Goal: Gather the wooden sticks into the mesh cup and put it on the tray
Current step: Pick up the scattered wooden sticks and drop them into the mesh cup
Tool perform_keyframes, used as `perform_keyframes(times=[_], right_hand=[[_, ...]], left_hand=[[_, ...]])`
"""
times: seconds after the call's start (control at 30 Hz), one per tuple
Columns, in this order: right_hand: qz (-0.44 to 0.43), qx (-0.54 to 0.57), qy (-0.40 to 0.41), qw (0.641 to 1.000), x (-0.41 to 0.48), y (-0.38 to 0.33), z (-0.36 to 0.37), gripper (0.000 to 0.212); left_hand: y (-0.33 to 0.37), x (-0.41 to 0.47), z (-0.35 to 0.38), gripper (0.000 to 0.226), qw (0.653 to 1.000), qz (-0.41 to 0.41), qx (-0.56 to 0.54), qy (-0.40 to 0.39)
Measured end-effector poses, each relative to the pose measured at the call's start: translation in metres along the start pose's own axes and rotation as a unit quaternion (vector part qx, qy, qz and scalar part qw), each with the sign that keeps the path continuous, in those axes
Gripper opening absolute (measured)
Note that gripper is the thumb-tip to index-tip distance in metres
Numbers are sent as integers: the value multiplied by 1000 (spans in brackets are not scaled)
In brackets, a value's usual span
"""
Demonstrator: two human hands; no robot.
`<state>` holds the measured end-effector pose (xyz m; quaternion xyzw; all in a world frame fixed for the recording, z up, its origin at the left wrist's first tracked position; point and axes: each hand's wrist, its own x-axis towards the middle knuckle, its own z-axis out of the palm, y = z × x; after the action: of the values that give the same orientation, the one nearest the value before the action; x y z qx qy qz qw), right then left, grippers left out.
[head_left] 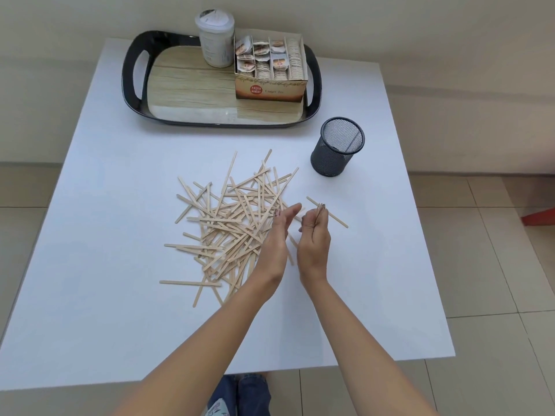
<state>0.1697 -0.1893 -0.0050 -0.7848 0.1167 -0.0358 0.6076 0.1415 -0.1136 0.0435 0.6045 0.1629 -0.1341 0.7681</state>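
Observation:
A loose heap of thin wooden sticks (pixel 231 226) lies spread over the middle of the white table. The black mesh cup (pixel 337 147) stands upright to the heap's upper right, with what looks like a stick leaning inside it. My right hand (pixel 313 238) is closed around a small bunch of sticks held upright at the heap's right edge. One stick (pixel 336 219) lies alone just past that hand. My left hand (pixel 277 235) hovers over the heap's right side, fingers apart and empty. The black tray (pixel 132 94) with a wood-pattern floor sits at the table's far side.
On the tray's right half stand an open cardboard box of tea bags (pixel 270 70) and a white lidded jar (pixel 214 37). The tray's left half shows bare wood pattern. Tiled floor surrounds the table (pixel 120 325), with a red object (pixel 540 219) at the right edge.

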Motion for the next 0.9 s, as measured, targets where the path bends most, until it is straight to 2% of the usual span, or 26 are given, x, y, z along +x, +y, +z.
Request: perform_keyframes(times=[0.17,0.27,0.37,0.47,0.57,0.67,0.8,0.9], right_hand=[[40,45,-19,998,2,0,1,12],[51,112,-34,992,3,-9,2,23],[30,156,-75,985,3,-26,3,25],[17,107,-121,987,6,-42,-1,25],[40,41,-161,985,11,-57,-5,27],[65,-5,-200,978,17,-73,-11,26],[43,20,-209,977,27,-92,-29,4],[13,10,-222,975,34,-106,-44,18]], left_hand=[[-4,7,-3,37,998,27,52,5],[-6,13,-8,49,992,41,120,3],[-4,16,-11,38,991,30,131,-20],[1,20,-17,30,985,29,167,-43],[1,24,-24,25,969,38,240,-43],[-2,27,-31,24,967,57,244,-39],[-2,36,-44,29,968,53,235,-66],[4,39,-51,29,964,54,235,-107]])
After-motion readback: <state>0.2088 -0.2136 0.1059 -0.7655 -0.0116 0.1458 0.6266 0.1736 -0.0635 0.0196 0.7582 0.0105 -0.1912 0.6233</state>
